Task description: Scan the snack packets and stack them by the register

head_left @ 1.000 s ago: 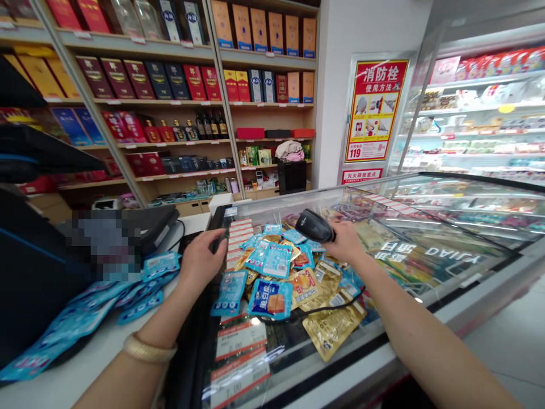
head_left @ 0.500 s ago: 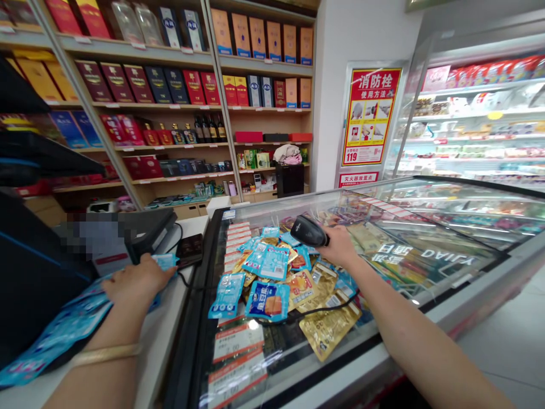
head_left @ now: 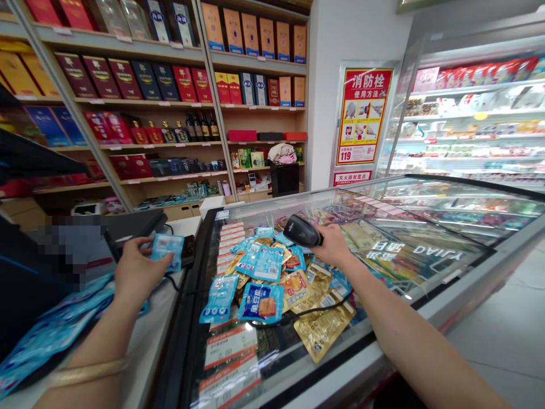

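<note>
Between the thumb and fingers of my left hand (head_left: 138,267) is a small blue snack packet (head_left: 168,250), raised over the counter beside a dark phone (head_left: 188,251). My right hand (head_left: 335,245) is wrapped round the handle of a black barcode scanner (head_left: 302,230), its head pointing left above a heap of packets. That heap mixes blue packets (head_left: 260,302) and gold packets (head_left: 326,329) on the glass lid of a chest freezer (head_left: 426,309). The scanner's black cable (head_left: 313,311) runs across the heap. More blue packets (head_left: 55,332) lie at the left, below my left forearm.
A white counter (head_left: 155,346) borders the freezer on the left, with a dark machine (head_left: 140,224) on it. Shelves (head_left: 166,102) of boxes and bottles stand behind. A lit display fridge (head_left: 477,119) is at the back right. Price labels (head_left: 230,346) show under the glass.
My left hand has lifted the blue packet and turned it so its face shows. The view has shifted slightly right; my right hand still holds the scanner over the heap.
</note>
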Demonstrator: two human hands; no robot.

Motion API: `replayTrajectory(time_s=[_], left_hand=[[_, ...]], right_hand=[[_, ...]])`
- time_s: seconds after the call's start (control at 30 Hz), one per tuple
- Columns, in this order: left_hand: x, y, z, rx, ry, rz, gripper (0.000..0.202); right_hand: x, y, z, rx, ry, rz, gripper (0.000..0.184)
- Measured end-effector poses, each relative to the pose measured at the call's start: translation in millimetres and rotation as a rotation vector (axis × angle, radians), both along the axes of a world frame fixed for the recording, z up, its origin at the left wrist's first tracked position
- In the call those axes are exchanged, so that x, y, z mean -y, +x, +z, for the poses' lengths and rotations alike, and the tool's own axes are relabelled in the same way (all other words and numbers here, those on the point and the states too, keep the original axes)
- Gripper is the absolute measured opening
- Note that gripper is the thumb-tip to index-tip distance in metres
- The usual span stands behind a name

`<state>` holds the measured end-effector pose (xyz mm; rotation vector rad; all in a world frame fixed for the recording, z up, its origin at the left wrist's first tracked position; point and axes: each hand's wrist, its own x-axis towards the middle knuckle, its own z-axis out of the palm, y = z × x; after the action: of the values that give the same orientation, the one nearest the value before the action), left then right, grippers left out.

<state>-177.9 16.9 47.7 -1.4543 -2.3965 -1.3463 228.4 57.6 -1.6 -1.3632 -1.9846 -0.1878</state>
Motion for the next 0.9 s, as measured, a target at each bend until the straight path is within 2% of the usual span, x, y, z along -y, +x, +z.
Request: replayTrajectory(time_s=[0.1,0.2,0.33,0.43,0.53,0.7,0.8,0.9], left_hand=[[-5,16,-1.7,0.486,0.16,-0.186,0.029],[-5,35,0.5,0.963,0.183,-0.407,0.019],[-1,52,1.0,1.216,0.09,-0.471,0.022],[0,62,-5.4,1.181,0.03,-0.543,0.032],[-1,73,-15.0,0.975,0.023,-0.626,0.046],[-8,84,-26.4,0.63,0.069,-0.599,0.05],[-10,82,-30.7,0.565,0.076,-0.598,0.05],[-12,77,-33.7,0.575,0.103,-0.606,0.051]], right_hand=[[0,-1,1.8,-0.011,-0.01,0.009,0.021],[0,-1,2.0,-0.018,-0.017,0.035,0.024],[-2,-1,-0.3,-0.013,0.002,0.048,0.021],[-1,-2,-0.7,0.0,0.011,0.048,0.021],[-1,-4,0.4,0.021,0.003,0.05,0.02],[-9,-11,1.1,0.031,0.029,0.071,0.023],[-12,-15,4.2,0.059,0.033,0.094,0.02],[-13,-18,14.4,0.097,0.051,0.146,0.021]])
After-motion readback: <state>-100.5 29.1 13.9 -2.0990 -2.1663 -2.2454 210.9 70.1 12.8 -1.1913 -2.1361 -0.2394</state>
